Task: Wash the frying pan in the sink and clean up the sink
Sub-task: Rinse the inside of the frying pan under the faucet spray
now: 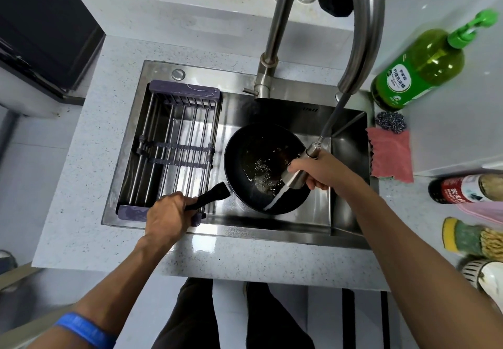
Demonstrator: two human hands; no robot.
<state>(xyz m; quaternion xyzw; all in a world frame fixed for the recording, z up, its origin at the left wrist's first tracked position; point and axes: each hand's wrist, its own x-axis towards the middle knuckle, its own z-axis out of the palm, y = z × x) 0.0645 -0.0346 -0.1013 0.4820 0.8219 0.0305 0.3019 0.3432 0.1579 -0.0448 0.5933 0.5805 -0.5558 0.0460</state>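
Note:
A black frying pan [258,155] sits tilted in the steel sink [348,158], with greasy residue and water pooled in its bottom. My left hand [167,216] grips the pan's black handle [211,199] at the sink's front edge. My right hand [319,172] holds the pull-out spray head [298,176] of the faucet [362,22] over the pan's right rim. A white jet of water streams from the head onto the pan's near inner wall.
A purple-framed wire drain rack [174,147] fills the sink's left half. On the right counter are a green dish soap bottle [419,68], a steel scourer [390,121], a pink cloth [390,155], a sauce bottle [462,188] and a sponge [460,237]. Jars line the back shelf.

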